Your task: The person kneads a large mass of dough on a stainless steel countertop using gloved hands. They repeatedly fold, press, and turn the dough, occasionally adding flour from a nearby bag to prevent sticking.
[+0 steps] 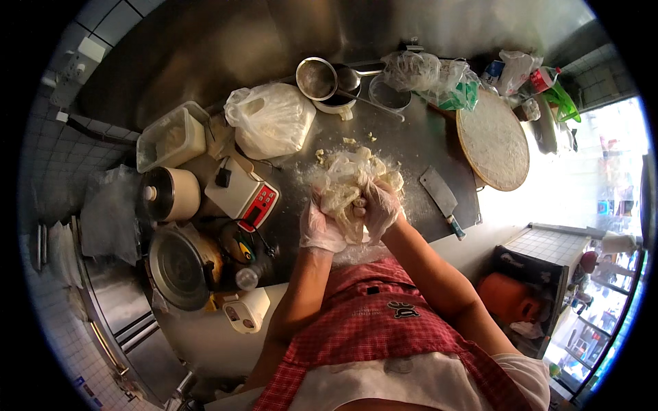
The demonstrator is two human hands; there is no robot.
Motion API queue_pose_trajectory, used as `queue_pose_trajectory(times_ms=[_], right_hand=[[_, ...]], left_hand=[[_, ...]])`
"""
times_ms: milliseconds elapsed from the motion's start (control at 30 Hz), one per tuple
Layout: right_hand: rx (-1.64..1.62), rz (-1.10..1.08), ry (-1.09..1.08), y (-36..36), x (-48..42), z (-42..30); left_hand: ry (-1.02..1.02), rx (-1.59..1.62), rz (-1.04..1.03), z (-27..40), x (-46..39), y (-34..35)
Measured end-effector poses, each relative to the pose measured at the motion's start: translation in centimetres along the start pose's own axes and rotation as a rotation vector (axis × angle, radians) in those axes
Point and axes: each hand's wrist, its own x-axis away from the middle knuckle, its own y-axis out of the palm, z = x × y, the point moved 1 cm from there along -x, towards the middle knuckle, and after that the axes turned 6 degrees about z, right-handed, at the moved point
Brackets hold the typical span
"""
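Both hands wear thin clear plastic gloves dusted with flour. My left hand (320, 223) grips the left side of a crumpled translucent plastic bag (343, 198). The bag's right side is bunched in the fingers of my right hand (381, 205). Pale lumps of dough (378, 163) lie just beyond and partly under the bag; the plastic hides how much is inside it. Loose flour and small dough scraps (349, 140) are scattered around on the steel worktop (390, 136). A cleaver (439, 192) rests flat to the right of my right hand.
Left stand a digital kitchen scale (241, 192), a lidded pot (177, 192), a plastic tub (172, 136) and a large round lid (180, 267). At the back are a white plastic bag (272, 120) and a sieve (316, 78). A floured round board (493, 141) sits at the right edge.
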Motion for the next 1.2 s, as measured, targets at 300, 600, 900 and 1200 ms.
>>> queue_pose_trajectory(times_ms=[300, 600, 900, 1200], right_hand=[[0.384, -0.038, -0.46, 3.1, 1.3, -0.7], [1.087, 0.197, -0.875, 1.6, -1.5, 0.1], [0.512, 0.175, -0.262, -2.1, -1.4, -5.3], [0.713, -0.345, -0.633, -0.9, 2.1, -1.9]], left_hand=[[0.968, -1.708, 0.376, -0.1, -1.0, -7.2], [0.229, -0.27, 0.399, -1.1, -1.1, -0.6], [0.191, -0.247, 0.451, -0.1, 1.1, 1.5], [0.444, -0.218, 0.2, 0.4, 0.8, -0.4]])
